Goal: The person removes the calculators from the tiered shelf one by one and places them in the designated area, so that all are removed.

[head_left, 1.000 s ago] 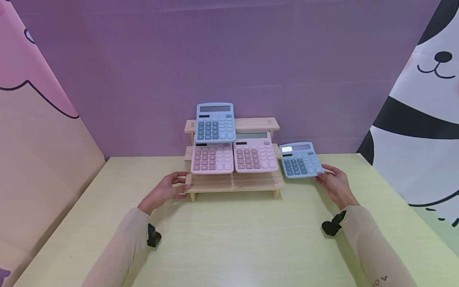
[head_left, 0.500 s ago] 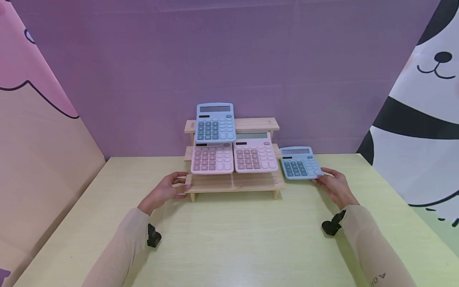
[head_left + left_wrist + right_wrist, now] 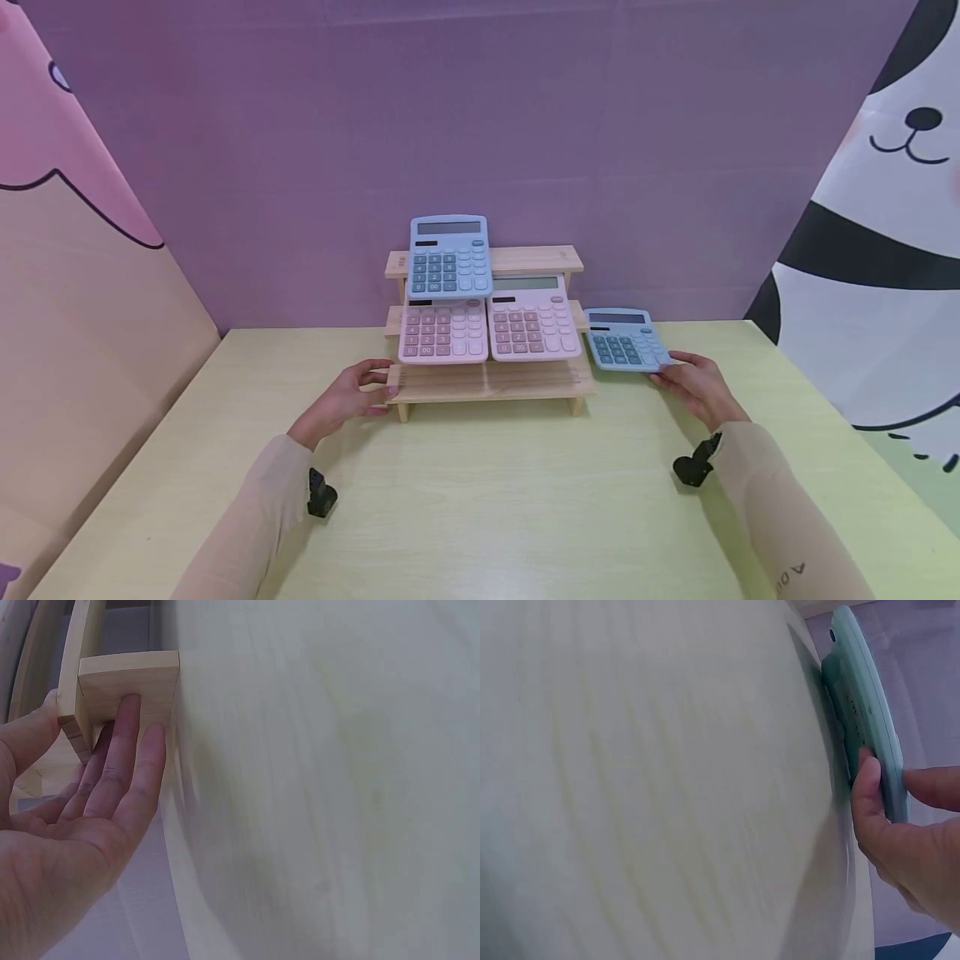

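A three-step wooden display stand (image 3: 491, 382) holds two pink calculators (image 3: 534, 321), (image 3: 444, 333) side by side on its middle step. One blue calculator (image 3: 450, 258) leans on the left of the top step, covering the upper part of the left pink one. My left hand (image 3: 351, 395) grips the left end of the lowest step, thumb on the board (image 3: 69, 690) and fingers (image 3: 124, 750) beneath it. To the right of the stand, my right hand (image 3: 697, 385) pinches the lower right corner of another blue calculator (image 3: 626, 340), thumb and fingers on opposite faces. In the right wrist view this calculator (image 3: 874, 705) shows edge-on, close over the tabletop.
The pale wooden table (image 3: 487, 500) reaches back to a purple cloth backdrop (image 3: 487, 125). A panda-printed panel (image 3: 885, 292) stands at the right, and a pink and beige panel (image 3: 90, 275) at the left. A small black camera sits on each wrist.
The blue calculator in my right hand has tipped flatter, its top edge sinking, and the glare on its screen is gone. My left hand stays on the stand.
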Demonstrator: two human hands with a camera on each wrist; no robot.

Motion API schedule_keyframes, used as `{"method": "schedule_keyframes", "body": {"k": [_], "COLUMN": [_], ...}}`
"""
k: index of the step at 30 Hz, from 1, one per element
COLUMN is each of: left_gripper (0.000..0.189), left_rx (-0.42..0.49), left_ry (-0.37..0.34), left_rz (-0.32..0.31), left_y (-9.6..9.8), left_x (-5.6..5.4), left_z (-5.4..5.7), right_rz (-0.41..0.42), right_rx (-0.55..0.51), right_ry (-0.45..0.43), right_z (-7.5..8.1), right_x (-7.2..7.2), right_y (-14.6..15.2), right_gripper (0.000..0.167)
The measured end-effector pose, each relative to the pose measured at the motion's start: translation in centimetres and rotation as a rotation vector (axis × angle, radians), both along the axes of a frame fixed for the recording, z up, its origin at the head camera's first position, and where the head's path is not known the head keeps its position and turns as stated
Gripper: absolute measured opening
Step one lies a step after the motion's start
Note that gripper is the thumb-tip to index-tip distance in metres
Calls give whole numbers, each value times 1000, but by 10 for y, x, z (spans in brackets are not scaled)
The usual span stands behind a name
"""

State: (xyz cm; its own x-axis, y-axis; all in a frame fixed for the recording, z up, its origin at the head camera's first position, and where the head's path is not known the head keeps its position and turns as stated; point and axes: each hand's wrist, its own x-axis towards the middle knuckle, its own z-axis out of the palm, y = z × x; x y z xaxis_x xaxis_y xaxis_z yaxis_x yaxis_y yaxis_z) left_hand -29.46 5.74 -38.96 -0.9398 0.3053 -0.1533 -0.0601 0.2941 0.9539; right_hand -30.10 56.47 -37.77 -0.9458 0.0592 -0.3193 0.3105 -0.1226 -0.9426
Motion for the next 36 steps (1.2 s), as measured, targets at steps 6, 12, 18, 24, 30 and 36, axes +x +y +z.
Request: {"method": "schedule_keyframes", "body": {"k": [6, 12, 18, 24, 30, 36], "left_gripper": [58, 58, 58, 58, 57, 57], "left_rx": [0, -1, 2, 2, 1, 2], "left_ry": [3, 0, -4, 4, 2, -1], "left_rz": [-2, -2, -9, -10, -6, 1], "left_y": [1, 0, -1, -1, -1, 0], "left_x": [2, 0, -2, -1, 0, 2], "left_z": [2, 1, 0, 1, 1, 1], "right_rz": [31, 66, 59, 87, 126, 140], "right_rx": [76, 186, 323, 469, 558, 567], "right_ry": [-11, -7, 21, 70, 65, 44], "right_z": [-5, -8, -9, -15, -17, -14], "right_x": [-4, -6, -9, -12, -12, -11], "right_y": [3, 5, 4, 6, 9, 8], "right_gripper": [73, 73, 69, 65, 64, 64]}}
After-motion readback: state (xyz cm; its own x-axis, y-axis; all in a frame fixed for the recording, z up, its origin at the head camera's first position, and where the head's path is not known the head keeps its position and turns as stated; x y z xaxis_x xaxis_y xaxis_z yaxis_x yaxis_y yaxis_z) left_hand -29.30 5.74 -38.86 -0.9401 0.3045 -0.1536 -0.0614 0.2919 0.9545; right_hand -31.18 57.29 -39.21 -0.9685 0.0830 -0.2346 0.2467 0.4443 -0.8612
